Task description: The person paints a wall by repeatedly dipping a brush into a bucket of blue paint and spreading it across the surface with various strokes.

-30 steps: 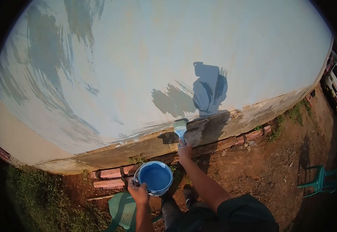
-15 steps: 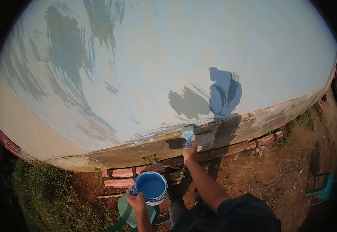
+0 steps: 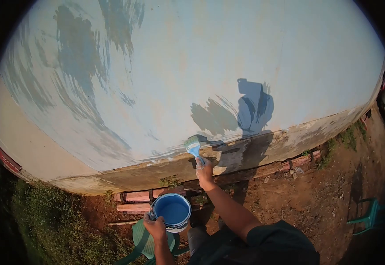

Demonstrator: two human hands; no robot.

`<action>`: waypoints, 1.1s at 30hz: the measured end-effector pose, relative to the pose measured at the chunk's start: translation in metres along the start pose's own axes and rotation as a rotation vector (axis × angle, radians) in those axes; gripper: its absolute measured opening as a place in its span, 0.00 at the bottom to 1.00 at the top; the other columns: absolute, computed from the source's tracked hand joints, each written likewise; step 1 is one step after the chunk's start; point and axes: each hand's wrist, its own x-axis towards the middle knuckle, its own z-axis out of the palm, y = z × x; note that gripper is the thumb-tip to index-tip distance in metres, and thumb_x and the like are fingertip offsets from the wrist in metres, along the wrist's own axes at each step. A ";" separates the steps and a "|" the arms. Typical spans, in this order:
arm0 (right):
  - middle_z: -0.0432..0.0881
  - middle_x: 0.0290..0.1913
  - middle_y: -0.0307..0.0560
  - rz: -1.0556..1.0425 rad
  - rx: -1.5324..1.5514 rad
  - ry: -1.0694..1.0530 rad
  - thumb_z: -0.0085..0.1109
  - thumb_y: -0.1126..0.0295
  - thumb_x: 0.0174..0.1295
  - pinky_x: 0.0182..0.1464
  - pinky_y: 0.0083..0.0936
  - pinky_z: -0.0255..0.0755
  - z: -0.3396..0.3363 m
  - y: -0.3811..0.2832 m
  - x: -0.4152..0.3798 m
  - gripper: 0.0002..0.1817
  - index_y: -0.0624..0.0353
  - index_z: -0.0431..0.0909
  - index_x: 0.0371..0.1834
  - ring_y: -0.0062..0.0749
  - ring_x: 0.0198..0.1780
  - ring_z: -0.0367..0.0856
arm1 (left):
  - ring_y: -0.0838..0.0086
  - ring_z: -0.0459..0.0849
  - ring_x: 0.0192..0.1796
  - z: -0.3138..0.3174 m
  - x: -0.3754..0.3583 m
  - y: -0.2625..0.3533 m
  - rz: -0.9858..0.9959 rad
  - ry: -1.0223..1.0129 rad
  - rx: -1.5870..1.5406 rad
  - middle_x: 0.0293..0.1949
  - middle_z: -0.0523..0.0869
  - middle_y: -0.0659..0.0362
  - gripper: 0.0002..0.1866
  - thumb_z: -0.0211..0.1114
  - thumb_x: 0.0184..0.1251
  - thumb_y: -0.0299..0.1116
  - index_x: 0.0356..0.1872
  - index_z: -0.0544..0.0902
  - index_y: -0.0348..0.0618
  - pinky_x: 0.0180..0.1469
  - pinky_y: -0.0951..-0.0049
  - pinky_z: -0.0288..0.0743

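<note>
My right hand (image 3: 205, 171) is closed round the handle of a wide paintbrush (image 3: 194, 146), its bristles up against the lower edge of the pale wall (image 3: 170, 88). With my left hand (image 3: 155, 224) I grip the rim of a paint bucket (image 3: 172, 209), fingers outside and thumb over the edge. Blue shows inside the bucket. Darker, wet-looking brush strokes (image 3: 214, 116) mark the wall just above the brush, and larger patches (image 3: 75, 48) lie at its upper left.
A green plastic chair (image 3: 149, 240) stands beneath the bucket, and another green chair (image 3: 369, 216) is at the far right. Pinkish beams (image 3: 132, 197) lie along the wall's stained base (image 3: 126, 177). Bushes (image 3: 46, 216) grow at lower left; bare soil (image 3: 289, 198) lies at right.
My right hand has moved the paintbrush left and slightly up, from the stained base to the wall's lower edge. The bucket in my left hand has hardly shifted.
</note>
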 end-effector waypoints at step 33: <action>0.88 0.38 0.59 0.238 -0.465 0.641 0.59 0.63 0.78 0.40 0.46 0.76 -0.100 0.018 0.066 0.16 0.69 0.85 0.46 0.55 0.39 0.87 | 0.72 0.77 0.34 -0.007 0.009 0.001 0.025 -0.011 0.015 0.34 0.79 0.56 0.16 0.60 0.44 0.13 0.38 0.74 0.31 0.36 0.74 0.71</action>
